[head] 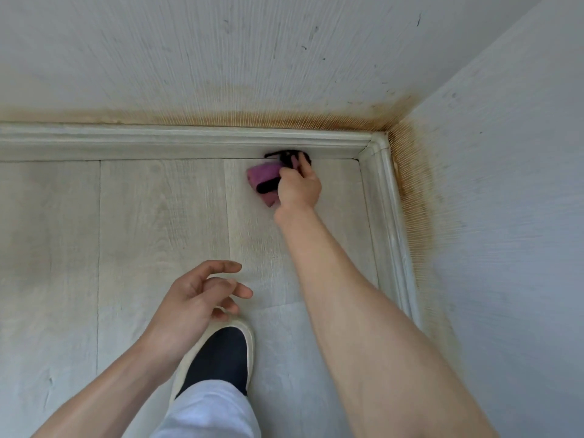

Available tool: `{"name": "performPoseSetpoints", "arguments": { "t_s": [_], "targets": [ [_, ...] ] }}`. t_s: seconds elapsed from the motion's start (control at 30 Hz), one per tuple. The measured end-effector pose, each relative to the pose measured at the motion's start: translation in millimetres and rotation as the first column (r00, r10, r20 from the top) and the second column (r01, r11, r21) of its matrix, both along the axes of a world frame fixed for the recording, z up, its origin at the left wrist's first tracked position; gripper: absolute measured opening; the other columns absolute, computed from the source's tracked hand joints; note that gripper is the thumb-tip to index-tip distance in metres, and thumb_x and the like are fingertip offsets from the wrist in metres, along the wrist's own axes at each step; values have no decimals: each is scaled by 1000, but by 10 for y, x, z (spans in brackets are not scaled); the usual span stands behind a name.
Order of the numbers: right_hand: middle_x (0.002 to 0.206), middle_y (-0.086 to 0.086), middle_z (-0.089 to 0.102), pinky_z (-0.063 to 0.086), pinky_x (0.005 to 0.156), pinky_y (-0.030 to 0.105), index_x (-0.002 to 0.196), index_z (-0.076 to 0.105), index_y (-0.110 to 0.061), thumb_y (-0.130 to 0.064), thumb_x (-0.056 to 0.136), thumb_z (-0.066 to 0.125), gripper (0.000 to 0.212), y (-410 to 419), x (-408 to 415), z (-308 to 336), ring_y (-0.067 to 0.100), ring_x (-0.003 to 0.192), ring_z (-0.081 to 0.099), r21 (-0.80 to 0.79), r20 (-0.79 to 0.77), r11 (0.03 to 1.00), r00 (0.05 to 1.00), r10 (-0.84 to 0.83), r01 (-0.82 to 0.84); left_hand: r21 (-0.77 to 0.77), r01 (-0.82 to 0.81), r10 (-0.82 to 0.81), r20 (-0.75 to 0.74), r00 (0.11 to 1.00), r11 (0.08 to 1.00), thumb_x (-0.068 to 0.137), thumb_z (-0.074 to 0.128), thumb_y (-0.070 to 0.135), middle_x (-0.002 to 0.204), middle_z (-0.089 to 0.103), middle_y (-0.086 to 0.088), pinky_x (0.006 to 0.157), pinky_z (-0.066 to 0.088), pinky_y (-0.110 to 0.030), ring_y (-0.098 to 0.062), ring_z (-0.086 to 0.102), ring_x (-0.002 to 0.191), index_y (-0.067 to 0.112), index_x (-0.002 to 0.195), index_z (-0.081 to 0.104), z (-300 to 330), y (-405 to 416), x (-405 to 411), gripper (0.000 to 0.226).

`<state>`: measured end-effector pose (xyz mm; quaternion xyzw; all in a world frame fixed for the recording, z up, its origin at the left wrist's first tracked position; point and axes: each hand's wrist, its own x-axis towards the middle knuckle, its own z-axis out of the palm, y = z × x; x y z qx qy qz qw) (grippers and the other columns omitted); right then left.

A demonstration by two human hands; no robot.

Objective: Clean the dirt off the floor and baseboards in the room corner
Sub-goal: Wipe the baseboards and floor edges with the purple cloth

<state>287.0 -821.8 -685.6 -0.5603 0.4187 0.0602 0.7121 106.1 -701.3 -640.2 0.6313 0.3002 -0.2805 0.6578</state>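
At seven o'clock the left hand [196, 295] hangs loosely curled, holding nothing, above a shoe [218, 355]. At twelve o'clock the right hand [298, 188] grips a pink cloth [262, 178] against floor [158, 216] and baseboard [189, 143]. The cloth looks soft and light, best bunched in the palm.

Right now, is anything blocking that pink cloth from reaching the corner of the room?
Nothing visible. The right hand holds the pink cloth against the far baseboard, and only bare floor lies between it and the corner.
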Motion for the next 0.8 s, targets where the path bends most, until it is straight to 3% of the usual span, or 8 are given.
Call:
{"name": "performPoseSetpoints", "arguments": {
  "t_s": [0.17,0.37,0.47,0.53,0.6,0.67,0.73,0.8],
  "targets": [
    [118,4,72,60,93,42,121,72,-20,6,94,55,42,-694,116,34,22,103,69,-144,-15,986,996,-89,86,-40,22,-21,17,1000,999,102,53,7,95,79,-7,76,50,-31,-18,65,74,19,119,68,45,-123,67,26],
    [131,2,69,60,92,39,141,62,-24,9,94,48,58,23,156,-68,24,114,67,-40,-9,984,984,-175,175,-33,50,-49,27,998,998,102,53,8,95,79,-7,75,52,-31,-17,65,74,20,118,68,58,-141,10,24],
    [129,1,70,63,73,31,129,69,-23,11,93,51,54,280,-144,-77,22,109,67,212,-19,977,999,28,-23,-18,47,-47,23,999,999,102,52,7,94,79,-6,78,54,-34,-17,65,74,19,118,68,55,-154,-11,25],
    [122,3,73,60,88,33,117,77,-21,7,92,55,43,70,-208,-70,22,109,69,-31,-1,959,959,282,-282,-23,36,-36,24,999,999,101,53,8,94,79,-6,81,54,-38,-18,65,75,20,118,68,60,-162,-31,26],
    [117,-4,73,55,81,21,116,78,-23,-4,95,55,36,-313,-96,-36,11,98,68,-566,-51,694,859,510,-446,-26,34,-33,32,999,999,102,53,8,95,79,-6,80,54,-36,-17,66,75,20,118,68,60,-137,-50,25],
    [114,-4,72,55,74,26,121,74,-21,-9,97,54,33,-726,65,68,15,94,67,-877,-270,120,686,676,-464,-25,14,-13,33,999,1000,102,53,9,95,79,-7,77,52,-32,-16,65,74,20,118,68,57,-102,-57,25],
    [121,7,68,53,78,37,121,70,-11,-6,98,54,28,-1066,211,108,31,110,63,-805,-593,-438,527,609,-400,-28,-9,10,27,1000,1000,102,53,8,93,79,-7,75,51,-30,-15,64,72,18,118,67,57,-81,-69,24],
    [129,15,61,51,85,45,122,66,-4,-4,97,51,29,-1227,322,124,38,120,56,-561,-805,-746,445,392,-358,-30,-16,17,28,999,999,102,53,8,93,79,-8,74,51,-29,-14,64,71,18,118,67,61,-72,-74,23]
  ]
}}
